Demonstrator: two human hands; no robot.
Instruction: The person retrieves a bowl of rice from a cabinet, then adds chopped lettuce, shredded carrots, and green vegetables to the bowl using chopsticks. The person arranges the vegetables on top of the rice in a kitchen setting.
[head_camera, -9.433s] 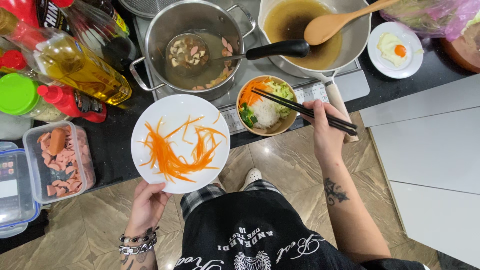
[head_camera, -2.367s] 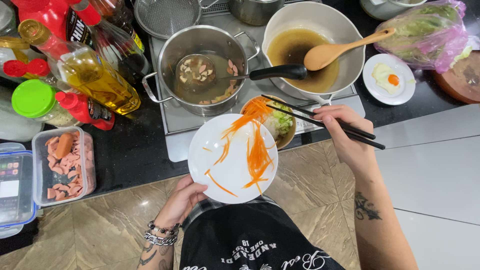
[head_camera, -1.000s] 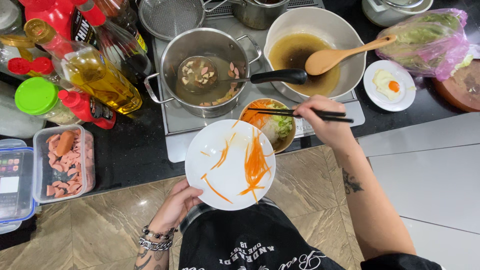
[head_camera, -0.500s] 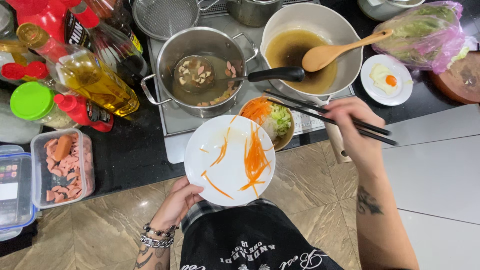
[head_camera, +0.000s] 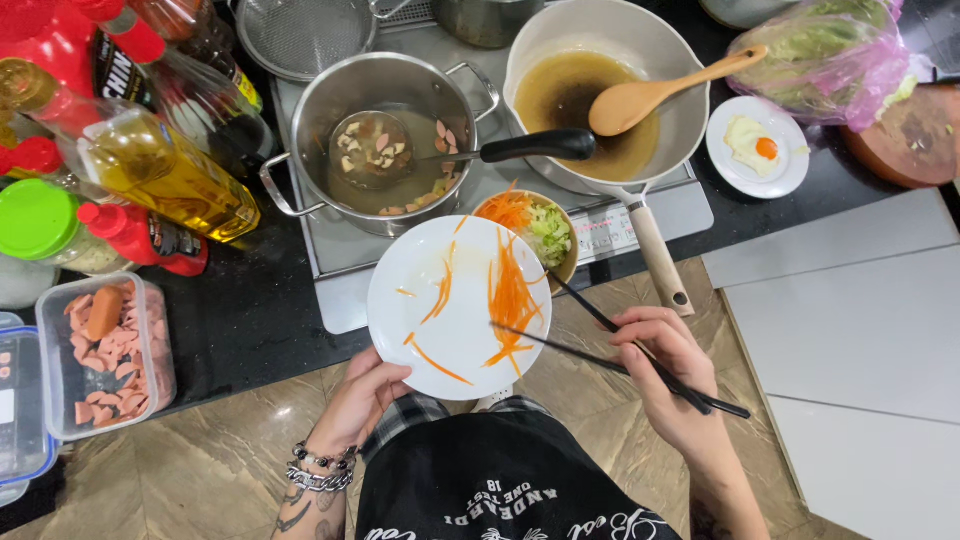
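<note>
At centre frame the left hand (head_camera: 362, 400) grips the white plate (head_camera: 420, 330) by its lower rim, tilted toward the bowl (head_camera: 530, 225); right hand (head_camera: 672, 375) pinches black chopsticks (head_camera: 610, 360) (tips on the carrot shreds (head_camera: 512, 300)).

left wrist: stacked metal chain bracelets (head_camera: 318, 468) | forearms: bare, tattooed | torso: black apron (head_camera: 500, 490), white lettering

Labelled oil bottle (head_camera: 165, 175) and red sauce bottle (head_camera: 145, 235) stand left of the stove.
</note>
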